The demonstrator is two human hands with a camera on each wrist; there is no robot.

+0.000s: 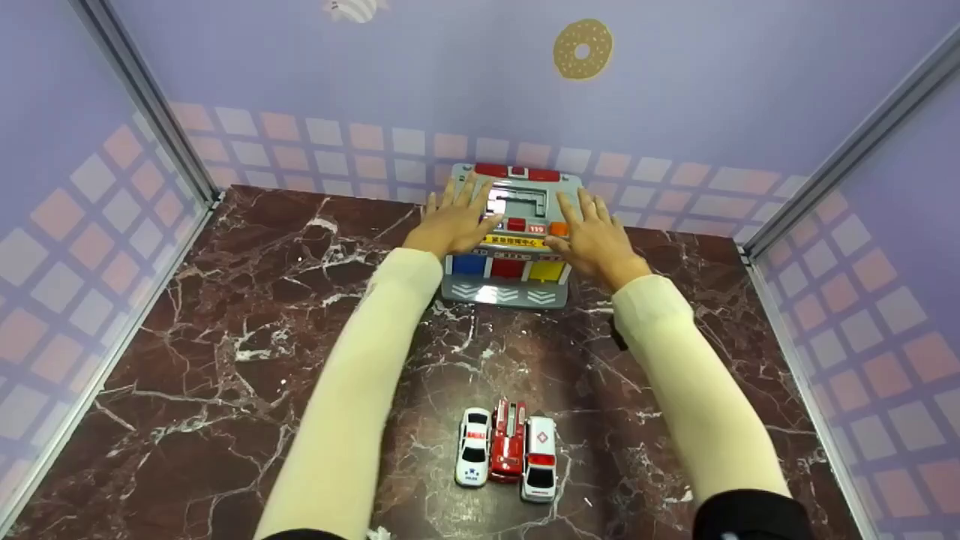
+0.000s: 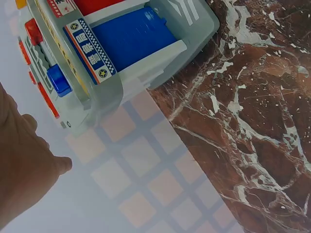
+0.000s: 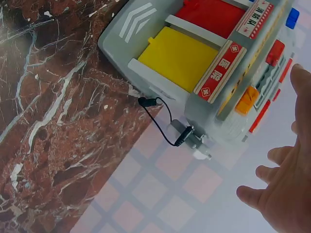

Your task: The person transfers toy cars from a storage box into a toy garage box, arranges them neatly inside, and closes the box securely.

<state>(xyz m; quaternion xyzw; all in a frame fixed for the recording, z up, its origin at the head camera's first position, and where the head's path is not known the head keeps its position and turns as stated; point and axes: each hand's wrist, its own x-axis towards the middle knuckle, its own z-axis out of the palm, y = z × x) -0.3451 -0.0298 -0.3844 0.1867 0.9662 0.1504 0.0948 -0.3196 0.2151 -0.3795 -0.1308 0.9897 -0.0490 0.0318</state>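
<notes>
A grey toy garage [image 1: 555, 189] with blue, red and yellow doors stands against the back wall. My left hand [image 1: 452, 219], fingers straight and spread, is over its left side. My right hand [image 1: 598, 238] is spread likewise at its right side. Both wrist views show the left hand [image 2: 24, 158] and right hand [image 3: 286, 167] apart from the garage, holding nothing. A grey key-like piece [image 3: 187, 133] on a black cord hangs at the garage's right side. Nearer me, a white police car [image 1: 473, 450], a red fire truck [image 1: 508, 446] and a white ambulance [image 1: 539, 469] stand side by side.
The dark red marbled tabletop [image 1: 225, 390] spreads between lilac panels with pink and white squares. Metal posts [image 1: 142, 82] stand at the back corners. The back panel [image 1: 420, 82] rises right behind the garage.
</notes>
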